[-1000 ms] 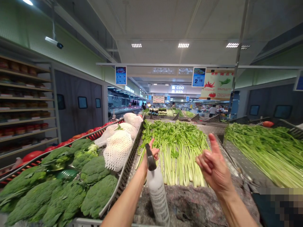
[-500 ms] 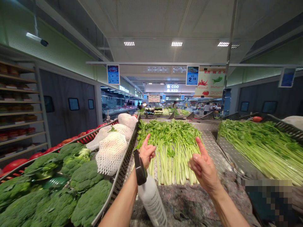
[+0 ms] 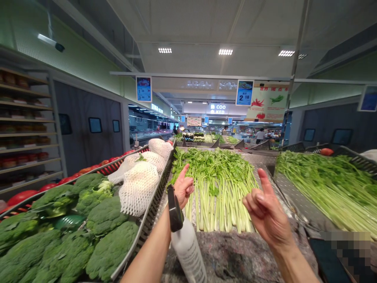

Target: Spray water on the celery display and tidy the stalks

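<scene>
My left hand (image 3: 183, 188) hovers over the stalk ends of a bed of celery (image 3: 219, 181), fingers curled in and one finger sticking up, nothing in it. A white spray bottle (image 3: 188, 251) with a black trigger head (image 3: 174, 204) leans against my left forearm; how it is held up is hidden. My right hand (image 3: 265, 214) is raised over the celery's right edge, index finger up, the other fingers folded, and holds nothing.
Broccoli (image 3: 97, 228) fills the left bin, with white netted produce (image 3: 138, 188) behind it and tomatoes (image 3: 23, 195) further left. Grey felt (image 3: 235, 259) lines the near end of the celery tray. More greens (image 3: 330, 181) lie on the right. People stand far down the aisle.
Both hands stay raised with little shift. The bottle's head has slid left, away from my left hand. My right hand dipped, then came back up slightly to the right.
</scene>
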A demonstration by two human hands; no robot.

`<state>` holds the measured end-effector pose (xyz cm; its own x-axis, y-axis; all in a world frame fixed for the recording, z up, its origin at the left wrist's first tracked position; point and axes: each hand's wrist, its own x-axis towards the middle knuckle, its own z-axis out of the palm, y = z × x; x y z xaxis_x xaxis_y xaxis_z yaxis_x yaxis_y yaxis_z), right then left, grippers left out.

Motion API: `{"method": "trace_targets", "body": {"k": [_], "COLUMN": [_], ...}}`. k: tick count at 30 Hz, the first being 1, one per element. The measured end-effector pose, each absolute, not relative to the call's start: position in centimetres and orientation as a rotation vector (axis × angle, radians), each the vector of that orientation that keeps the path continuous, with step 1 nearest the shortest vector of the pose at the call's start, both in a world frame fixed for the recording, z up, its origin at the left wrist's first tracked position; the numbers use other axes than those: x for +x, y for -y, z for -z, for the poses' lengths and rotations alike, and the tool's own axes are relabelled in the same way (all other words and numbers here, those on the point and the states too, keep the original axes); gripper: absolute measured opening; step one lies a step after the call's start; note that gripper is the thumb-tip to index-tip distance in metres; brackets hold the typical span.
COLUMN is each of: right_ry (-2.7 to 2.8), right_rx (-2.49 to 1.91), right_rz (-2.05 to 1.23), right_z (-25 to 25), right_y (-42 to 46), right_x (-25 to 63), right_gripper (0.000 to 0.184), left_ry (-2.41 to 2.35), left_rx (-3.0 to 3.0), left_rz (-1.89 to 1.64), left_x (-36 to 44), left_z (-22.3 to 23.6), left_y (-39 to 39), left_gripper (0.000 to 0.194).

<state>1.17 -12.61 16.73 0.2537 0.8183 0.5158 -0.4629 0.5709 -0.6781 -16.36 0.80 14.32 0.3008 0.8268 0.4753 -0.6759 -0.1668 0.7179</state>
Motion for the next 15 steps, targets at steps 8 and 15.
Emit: {"method": "trace_targets", "body": {"k": [8, 15], "right_ry": [1.054, 1.036], "right_rx": [-0.570, -0.458], "right_rz": [-0.771, -0.918], "right_z": [-16.6, -17.2], "right_y": [11.9, 11.3], "right_x": [3.7, 4.0], "right_gripper": [0.073, 0.068], "left_ry": [-0.272, -0.059], "left_rx": [1.257, 1.184], "left_rz": [-1.549, -1.443], "left_x": [-16.8, -17.3], "left_z": [-15.3, -16.6], "left_y": [-1.1, -0.4], "left_gripper": [0.079, 0.071]}}
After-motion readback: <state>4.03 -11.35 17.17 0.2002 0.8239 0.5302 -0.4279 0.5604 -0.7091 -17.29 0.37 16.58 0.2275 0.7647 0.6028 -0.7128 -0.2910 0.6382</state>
